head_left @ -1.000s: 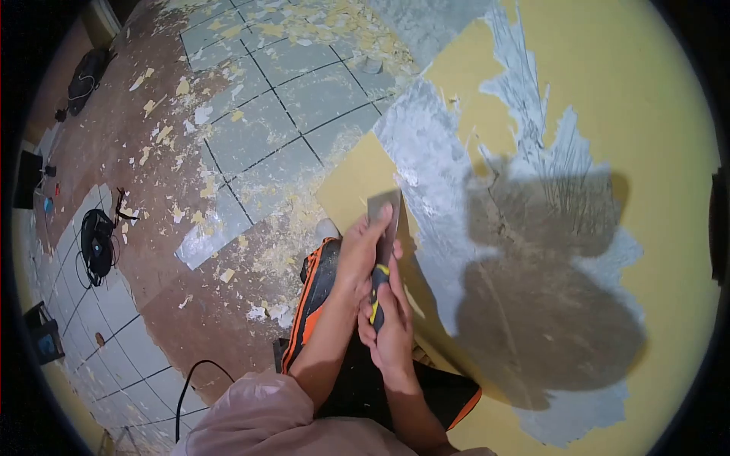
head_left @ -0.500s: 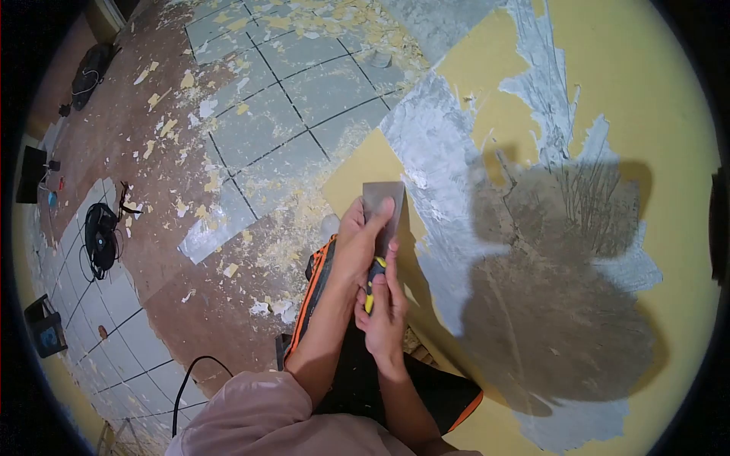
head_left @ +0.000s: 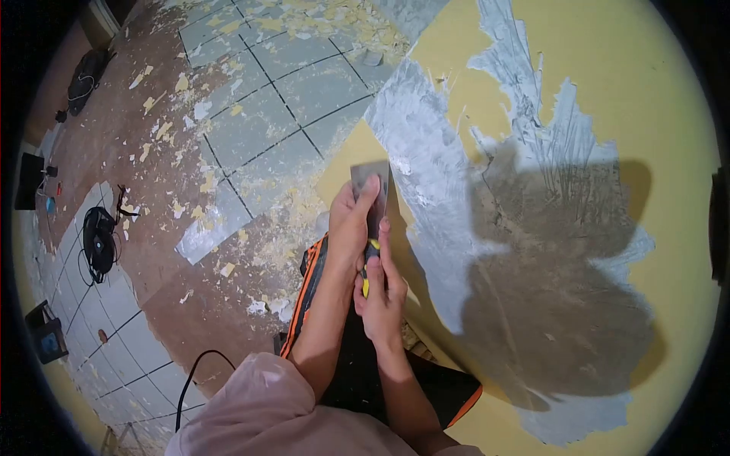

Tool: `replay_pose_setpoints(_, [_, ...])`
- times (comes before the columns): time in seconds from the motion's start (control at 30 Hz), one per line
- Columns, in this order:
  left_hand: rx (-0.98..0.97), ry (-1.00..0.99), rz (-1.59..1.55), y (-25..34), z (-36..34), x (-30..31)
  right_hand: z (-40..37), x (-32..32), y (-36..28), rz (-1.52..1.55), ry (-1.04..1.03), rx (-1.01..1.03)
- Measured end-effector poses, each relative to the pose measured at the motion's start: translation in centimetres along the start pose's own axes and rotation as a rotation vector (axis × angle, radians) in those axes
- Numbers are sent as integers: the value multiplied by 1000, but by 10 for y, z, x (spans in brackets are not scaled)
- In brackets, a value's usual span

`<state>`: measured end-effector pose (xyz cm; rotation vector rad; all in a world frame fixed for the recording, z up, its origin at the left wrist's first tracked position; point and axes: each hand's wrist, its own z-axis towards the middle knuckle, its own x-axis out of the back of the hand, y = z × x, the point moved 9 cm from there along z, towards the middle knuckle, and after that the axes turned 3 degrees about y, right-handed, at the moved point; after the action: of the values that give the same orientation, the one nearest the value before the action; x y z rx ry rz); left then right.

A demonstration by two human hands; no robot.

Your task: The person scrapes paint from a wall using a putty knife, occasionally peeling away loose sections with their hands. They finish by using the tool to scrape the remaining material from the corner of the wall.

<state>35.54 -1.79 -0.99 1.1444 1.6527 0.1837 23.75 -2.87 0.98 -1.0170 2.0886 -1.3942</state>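
Single head-worn wide-angle view, facing forward, steeply down; wearer's shirt (head_left: 342, 435) at 6 o'clock, left hand (head_left: 352, 228) and right hand (head_left: 382, 308) close, centre; tiled floor (head_left: 251, 140) farther, 11; yellow wall (head_left: 669, 121), 3.

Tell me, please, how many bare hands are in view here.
2: the left hand has its thumb on the blade of the scraper; the right hand holds its handle. Some fingers are partly hidden.

Patchy yellow wall (head_left: 661, 114) beside a partly tiled, flake-strewn floor (head_left: 182, 304).
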Motion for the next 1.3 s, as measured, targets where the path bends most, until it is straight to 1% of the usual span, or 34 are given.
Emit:
replay_pose_setpoints(0.07, [79,85,35,-10,-15,6,-15,5,5,27,3,-68])
replay_pose_setpoints(0.2, [54,88,84,-17,-5,14,-6,9,7,8,53,-58])
replay_pose_setpoints(0.27, [53,64,-29,-2,1,7,2,-3,0,-2,-30,-44])
replay_pose_setpoints(0.3, [81,90,86,-4,-6,10,-4,-1,-3,19,-2,0])
replay_pose_setpoints(0.33, [131,105,46,-12,-11,7,-4,-2,-6,13,-16,11])
replay_pose_setpoints(0.4, [90,98,11,-9,-4,4,-5,4,-2,13,37,-13])
replay_pose_setpoints(0.43, [101,96,22,-10,-4,7,1,1,2,81,24,-26])
replay_pose_setpoints(0.5, [89,42,-28,-9,0,5,-3,0,1,81,35,-32])
replay_pose_setpoints(0.57, [108,55,-21,-15,-6,8,-6,0,-3,60,28,-39])
replay_pose_setpoints(0.67, [122,58,-5,-9,-1,7,-8,1,3,92,47,-105])
replay_pose_setpoints(0.73, [104,70,-22,-5,0,6,-5,-3,-2,29,39,-38])
replay_pose_setpoints(0.77, [87,72,0,-9,-4,5,-8,-2,-8,20,75,16])
replay_pose_setpoints(0.8, [69,75,23,-11,-4,5,-2,-3,-11,14,66,25])
replay_pose_setpoints(0.83, [20,127,115,-6,4,11,3,-4,-13,4,37,21])
replay_pose_setpoints(0.87, [33,127,123,-4,4,12,6,-6,-15,2,19,8])
replay_pose_setpoints(0.9, [54,83,77,3,6,7,10,-9,-5,75,10,-99])
replay_pose_setpoints(0.93, [69,40,23,9,7,1,5,-10,-1,79,12,-97])
replay_pose_setpoints(1.0, [94,69,62,0,-4,1,-6,-4,-10,39,78,34])
replay_pose_setpoints(1.1, [148,78,28,-9,1,5,4,-4,-1,67,56,-39])
replay_pose_setpoints(1.13, [141,49,-9,-7,3,4,6,-8,0,93,39,-63])
replay_pose_setpoints(1.17, [126,20,-54,-3,4,2,0,-7,-3,54,46,-92])
replay_pose_setpoints(1.2, [123,22,-59,-6,2,3,-4,-6,-1,49,42,-90])
replay_pose_setpoints(1.27, [100,28,-3,-9,-3,2,-9,-1,-9,68,92,-20])
replay_pose_setpoints(1.3, [129,50,62,-10,2,8,-2,-1,-7,78,68,-46])
